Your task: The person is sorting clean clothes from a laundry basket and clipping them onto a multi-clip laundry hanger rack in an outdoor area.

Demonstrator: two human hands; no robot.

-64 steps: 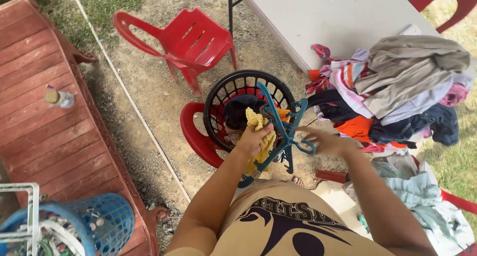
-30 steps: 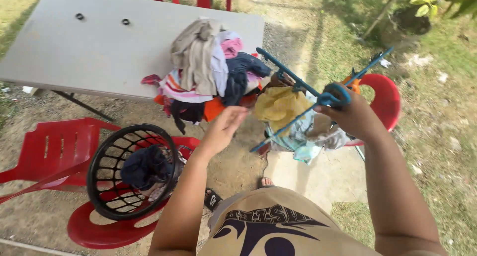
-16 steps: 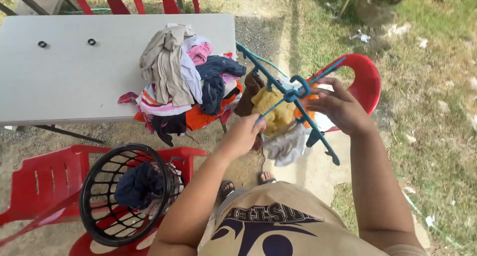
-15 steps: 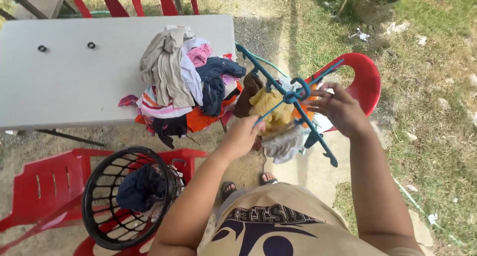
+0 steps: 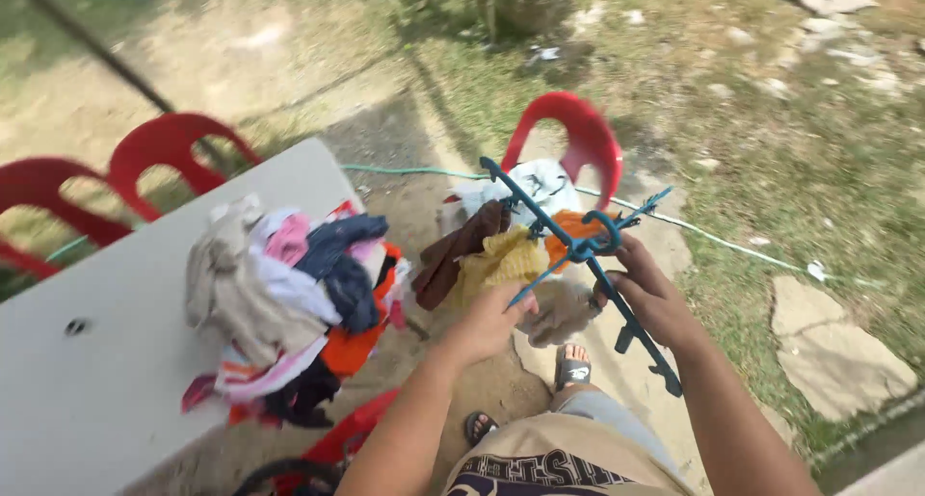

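Observation:
A teal cross-shaped clip hanger (image 5: 578, 250) hangs in front of me with small laundry pieces clipped to it: a yellow cloth (image 5: 498, 262), a brown one (image 5: 451, 255), an orange one (image 5: 567, 228) and a beige one (image 5: 562, 308). My right hand (image 5: 647, 289) grips the hanger near its centre hook. My left hand (image 5: 489, 321) touches the lower edge of the yellow cloth and the teal arm beside it.
A heap of mixed clothes (image 5: 284, 308) lies on the end of a grey table (image 5: 87, 361) at left. Red plastic chairs stand behind the hanger (image 5: 568, 130), behind the table (image 5: 173, 149) and below it (image 5: 337, 443). A green hose (image 5: 414, 172) crosses the dirt; flat stones (image 5: 838, 347) lie on the grass at right.
My view has swung right and up, away from the black basket, which is nearly out of frame. Both hands stay on the hanger; the left keeps to the yellow cloth.

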